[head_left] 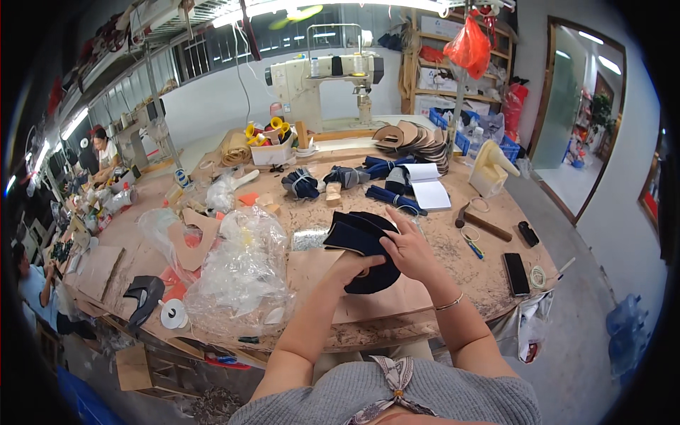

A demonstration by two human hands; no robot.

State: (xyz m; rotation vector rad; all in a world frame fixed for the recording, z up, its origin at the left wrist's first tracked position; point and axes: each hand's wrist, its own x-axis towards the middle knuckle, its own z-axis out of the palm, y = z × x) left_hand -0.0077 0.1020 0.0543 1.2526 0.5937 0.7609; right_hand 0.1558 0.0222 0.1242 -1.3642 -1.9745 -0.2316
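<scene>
Above the near middle of the workbench (382, 312) I hold a dark navy, curved fabric piece (374, 280) with a pale edge. It is bent round in a loop and resembles a shoe upper. My left hand (348, 268) grips its lower left side, the fingers partly hidden by the cloth. On its right side is my right hand (409, 251), thumb pressed to the fabric and index finger stretched upward. Below the piece lies a tan sheet (308, 273). Tied bundles of dark blue pieces (302, 184) lie beyond my hands.
Clear plastic bags (244, 262) cover the bench's left. A hammer (487, 225), a black phone (516, 274) and a white machine-like block (490, 170) stand or lie right. An open notebook (429, 188) lies farther back, before a sewing machine (319, 85). Other people work far left.
</scene>
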